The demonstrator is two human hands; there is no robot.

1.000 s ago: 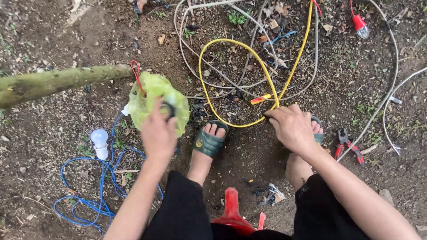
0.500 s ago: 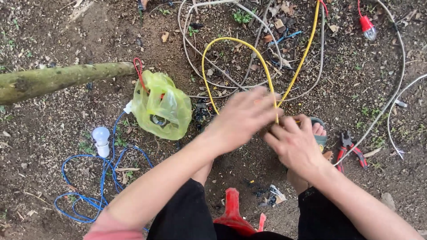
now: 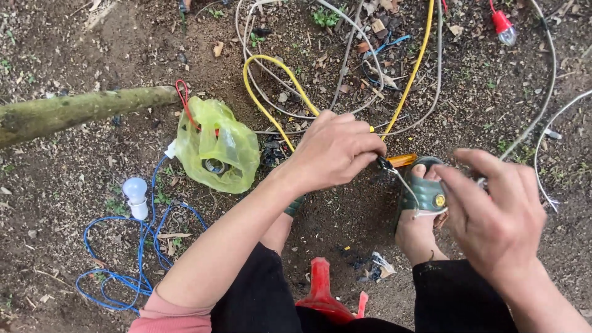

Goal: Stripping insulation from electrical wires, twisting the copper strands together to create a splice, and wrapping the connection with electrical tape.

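Observation:
My left hand (image 3: pixel 336 151) is closed in a pinch on the dark end of a thin white wire (image 3: pixel 407 191), just above my feet. From there the wire sags down and runs to my right hand (image 3: pixel 493 209), whose fingers curl around it beside my green sandal (image 3: pixel 425 188). A yellow cable (image 3: pixel 265 105) loops over the dirt and passes under my left hand. An orange-handled tool (image 3: pixel 404 160) lies by the sandal, touching neither hand.
A yellow-green plastic bag (image 3: pixel 216 145) lies left of my left arm, with a white bulb (image 3: pixel 135 191) on a coiled blue cable (image 3: pixel 123 265) beyond. A mossy log (image 3: pixel 80 111) crosses the left. Grey cables (image 3: pixel 345 61) and a red lamp holder (image 3: pixel 502 24) lie ahead; a red plastic object (image 3: pixel 320 290) stands between my legs.
My left hand left the plastic bag and swung right to meet my right hand at the wires. The hands then drew apart with the thin wire between them.

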